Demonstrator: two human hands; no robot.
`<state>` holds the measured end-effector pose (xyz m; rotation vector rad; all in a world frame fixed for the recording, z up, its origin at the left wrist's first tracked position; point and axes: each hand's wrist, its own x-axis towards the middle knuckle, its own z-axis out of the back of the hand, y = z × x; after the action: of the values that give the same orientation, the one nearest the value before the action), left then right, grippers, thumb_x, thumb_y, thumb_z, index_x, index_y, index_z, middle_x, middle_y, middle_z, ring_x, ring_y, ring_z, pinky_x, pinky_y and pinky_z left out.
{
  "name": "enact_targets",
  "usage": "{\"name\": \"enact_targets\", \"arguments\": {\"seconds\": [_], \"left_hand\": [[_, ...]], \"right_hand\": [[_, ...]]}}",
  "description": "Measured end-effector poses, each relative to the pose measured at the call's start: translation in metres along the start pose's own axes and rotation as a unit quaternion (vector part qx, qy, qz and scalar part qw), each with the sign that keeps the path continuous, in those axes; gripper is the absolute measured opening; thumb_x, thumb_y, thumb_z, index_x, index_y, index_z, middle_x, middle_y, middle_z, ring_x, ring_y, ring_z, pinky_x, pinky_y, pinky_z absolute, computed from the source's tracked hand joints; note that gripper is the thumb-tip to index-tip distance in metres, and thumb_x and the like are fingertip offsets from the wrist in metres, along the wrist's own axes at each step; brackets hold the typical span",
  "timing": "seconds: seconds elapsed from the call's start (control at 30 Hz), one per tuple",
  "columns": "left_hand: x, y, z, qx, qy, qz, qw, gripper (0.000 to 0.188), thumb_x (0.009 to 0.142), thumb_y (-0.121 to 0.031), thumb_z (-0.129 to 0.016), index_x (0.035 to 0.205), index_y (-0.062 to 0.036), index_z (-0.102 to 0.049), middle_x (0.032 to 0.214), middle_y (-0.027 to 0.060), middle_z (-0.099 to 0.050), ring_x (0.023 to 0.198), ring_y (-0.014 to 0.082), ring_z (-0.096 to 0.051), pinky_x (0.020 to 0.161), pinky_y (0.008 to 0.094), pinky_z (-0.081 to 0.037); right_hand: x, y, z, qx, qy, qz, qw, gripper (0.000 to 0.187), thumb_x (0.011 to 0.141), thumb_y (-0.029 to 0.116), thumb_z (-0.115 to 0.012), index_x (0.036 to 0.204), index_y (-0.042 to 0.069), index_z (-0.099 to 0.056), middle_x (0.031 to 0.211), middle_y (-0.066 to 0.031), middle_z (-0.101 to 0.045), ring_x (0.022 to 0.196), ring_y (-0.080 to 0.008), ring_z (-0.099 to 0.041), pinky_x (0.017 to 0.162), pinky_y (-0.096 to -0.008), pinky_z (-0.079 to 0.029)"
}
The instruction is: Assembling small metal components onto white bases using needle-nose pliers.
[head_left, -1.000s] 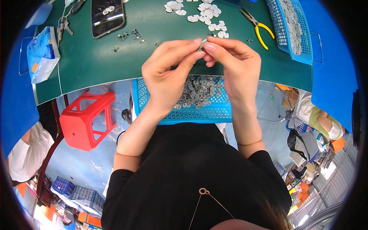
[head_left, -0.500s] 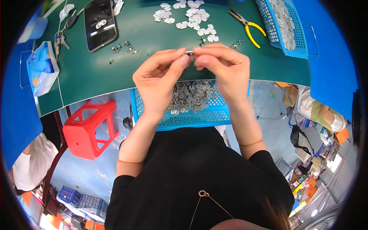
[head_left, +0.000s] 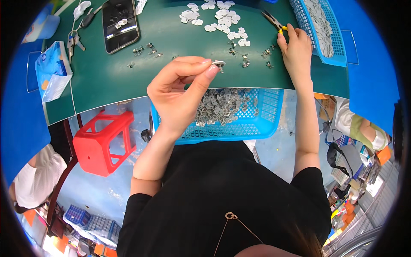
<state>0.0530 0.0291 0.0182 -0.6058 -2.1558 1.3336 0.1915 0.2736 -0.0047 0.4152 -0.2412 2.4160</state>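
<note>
My left hand (head_left: 180, 88) pinches a small whitish metal piece (head_left: 219, 64) between thumb and fingertips, above the green table. A tiny coil spring hangs from its underside. At the far right, my right hand (head_left: 297, 53) is on the long-nose pliers (head_left: 272, 19), fingers around the yellow handles, which it mostly hides. The jaws lie toward the far left of that hand. Between the hands, small metal clip parts (head_left: 245, 61) are scattered on the table, with another little group (head_left: 266, 52) beside my right hand.
White flat plates (head_left: 227, 18) lie at the far middle. A blue basket (head_left: 338, 60) of similar plates stands at the right. Below the table edge, another blue basket (head_left: 227, 136) holds many metal parts. Phone (head_left: 120, 38), keys (head_left: 76, 40) and tissue pack (head_left: 55, 73) are at left; a red stool (head_left: 92, 158) stands below.
My right hand has let go of the small piece and moved right and away to the pliers. My left hand still holds the piece. A few more metal parts now show on the table.
</note>
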Motion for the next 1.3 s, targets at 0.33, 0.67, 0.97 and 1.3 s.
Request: {"name": "enact_targets", "arguments": {"seconds": [0.33,0.67,0.97,1.3], "left_hand": [[-0.003,-0.008,0.006,0.056,0.001,-0.039,0.998,0.012,0.071,0.01,-0.068,0.079,0.0021,-0.064,0.086,0.0121,-0.064,0.076,0.0138,-0.062,0.068,0.0228,-0.051],[-0.003,-0.011,0.006,0.109,0.018,-0.088,0.99,0.016,0.067,0.013,-0.069,0.078,0.0022,-0.064,0.08,0.0117,-0.064,0.073,0.0146,-0.062,0.065,0.0224,-0.048],[-0.002,-0.016,0.008,0.203,0.081,-0.192,0.957,0.016,0.066,0.01,-0.07,0.078,0.0009,-0.064,0.078,0.011,-0.064,0.065,0.0153,-0.062,0.055,0.0222,-0.048],[-0.002,-0.021,0.007,0.256,0.107,-0.209,0.938,0.017,0.062,0.01,-0.07,0.074,-0.0008,-0.065,0.077,0.0089,-0.064,0.063,0.0163,-0.063,0.055,0.0233,-0.05]], "right_hand": [[-0.009,0.032,0.053,0.254,-0.036,-0.091,0.962,0.022,0.084,0.017,-0.059,0.097,0.0,-0.06,0.088,-0.014,-0.062,0.08,-0.0264,-0.059,0.071,-0.0301,-0.045],[-0.011,0.057,0.141,0.228,-0.019,0.284,0.931,0.045,0.057,0.007,-0.075,0.1,-0.001,-0.064,0.094,-0.0127,-0.06,0.082,-0.0255,-0.058,0.069,-0.0312,-0.049],[-0.001,0.065,0.164,0.091,-0.003,0.364,0.927,0.048,0.053,0.01,-0.077,0.099,0.007,-0.066,0.094,-0.0068,-0.06,0.082,-0.0234,-0.058,0.067,-0.031,-0.049],[0.004,0.069,0.175,0.06,0.024,0.408,0.911,0.047,0.053,0.012,-0.077,0.098,0.005,-0.065,0.092,-0.0072,-0.059,0.081,-0.023,-0.056,0.065,-0.0324,-0.048]]}}
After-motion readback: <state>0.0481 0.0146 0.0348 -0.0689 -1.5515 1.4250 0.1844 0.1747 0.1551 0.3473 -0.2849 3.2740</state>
